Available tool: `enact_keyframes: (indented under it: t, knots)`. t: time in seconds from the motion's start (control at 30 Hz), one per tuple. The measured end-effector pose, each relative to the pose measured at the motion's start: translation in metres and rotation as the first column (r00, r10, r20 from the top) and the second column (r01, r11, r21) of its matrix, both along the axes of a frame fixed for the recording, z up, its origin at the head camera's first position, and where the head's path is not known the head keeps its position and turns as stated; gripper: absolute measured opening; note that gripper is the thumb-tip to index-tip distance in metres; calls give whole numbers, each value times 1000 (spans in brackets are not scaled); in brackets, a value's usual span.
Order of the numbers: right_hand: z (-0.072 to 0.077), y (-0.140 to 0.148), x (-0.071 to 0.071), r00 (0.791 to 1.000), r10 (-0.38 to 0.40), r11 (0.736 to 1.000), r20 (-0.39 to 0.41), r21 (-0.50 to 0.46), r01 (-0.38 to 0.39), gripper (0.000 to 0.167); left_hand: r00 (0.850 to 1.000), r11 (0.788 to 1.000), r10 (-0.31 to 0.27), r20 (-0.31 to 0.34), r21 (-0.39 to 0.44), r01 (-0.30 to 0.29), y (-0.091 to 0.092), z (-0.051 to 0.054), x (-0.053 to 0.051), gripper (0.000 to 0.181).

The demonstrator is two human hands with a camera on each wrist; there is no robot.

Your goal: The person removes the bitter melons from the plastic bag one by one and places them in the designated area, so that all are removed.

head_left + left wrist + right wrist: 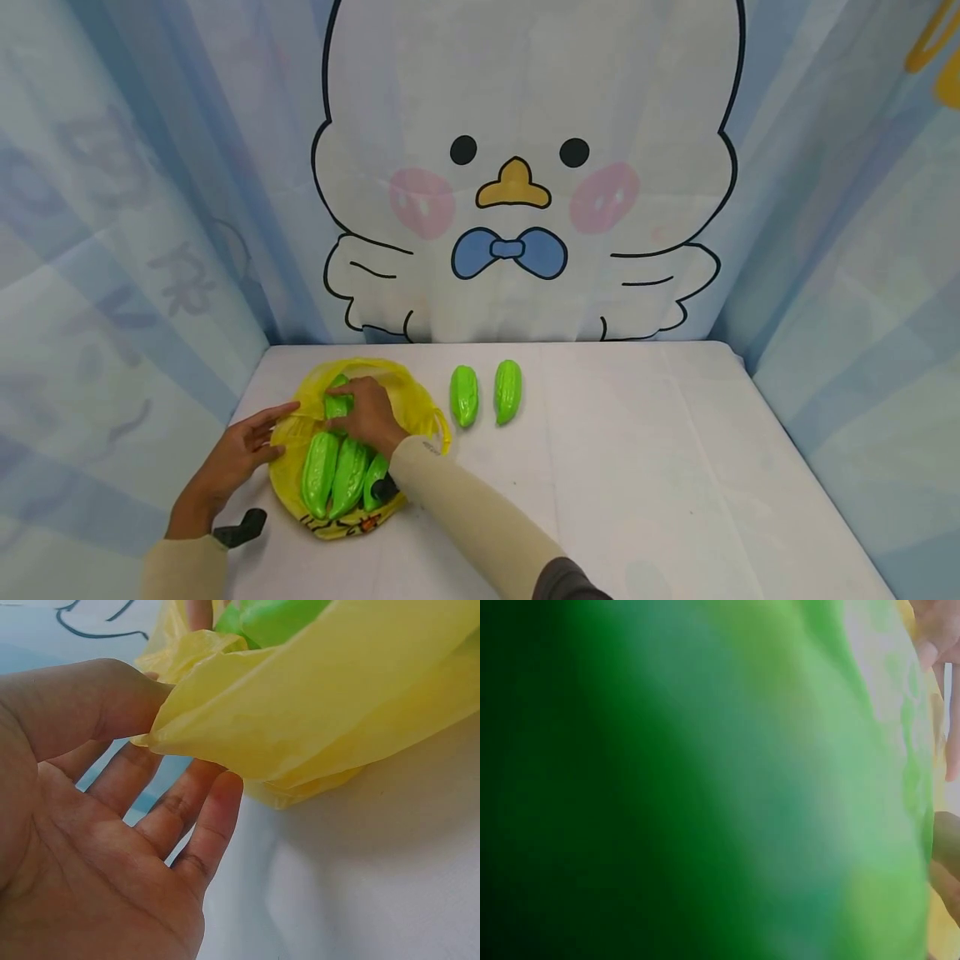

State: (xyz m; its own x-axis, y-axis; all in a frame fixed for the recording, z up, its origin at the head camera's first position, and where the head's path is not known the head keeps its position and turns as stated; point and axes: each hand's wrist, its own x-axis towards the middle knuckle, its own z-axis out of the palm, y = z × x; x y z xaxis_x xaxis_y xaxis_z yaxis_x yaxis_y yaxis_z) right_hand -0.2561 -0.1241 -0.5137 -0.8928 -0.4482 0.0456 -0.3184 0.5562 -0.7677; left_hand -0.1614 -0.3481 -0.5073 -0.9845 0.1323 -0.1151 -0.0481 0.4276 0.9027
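A yellow plastic bag [408, 400] lies open on the table's left part with several green bumpy vegetables [320, 473] in it. My right hand [369, 414] reaches over the bag and grips one green vegetable [337, 406] near its back. At the bag's left edge, my left hand [232, 458] pinches the rim; the left wrist view shows thumb and fingers of the hand [112, 795] at the yellow plastic [300, 712]. A blurred green surface [780, 787] fills most of the right wrist view.
Two more green vegetables [464, 396] lie side by side on the white table [637, 467], right of the bag. Behind the table hangs a curtain [525, 92] with a cartoon bird, and curtains stand on both sides.
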Motion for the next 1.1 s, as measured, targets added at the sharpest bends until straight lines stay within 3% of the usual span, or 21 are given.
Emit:
enact_keyframes:
  t: [0.37,0.6,1.1]
  knots:
    - [1,2,1,1000,-13,1000,-20,-14,13,50,1000,1000,7,12,-4,-7,-1,2,-1,69]
    - [5,6,4,1000,-17,999,-22,-31,16,50,999,998,21,37,-56,-19,0,6,-1,69]
    - [17,22,15,1000,2,994,14,-109,-1,49,1000,999,13,-18,-32,-14,2,5,0,66]
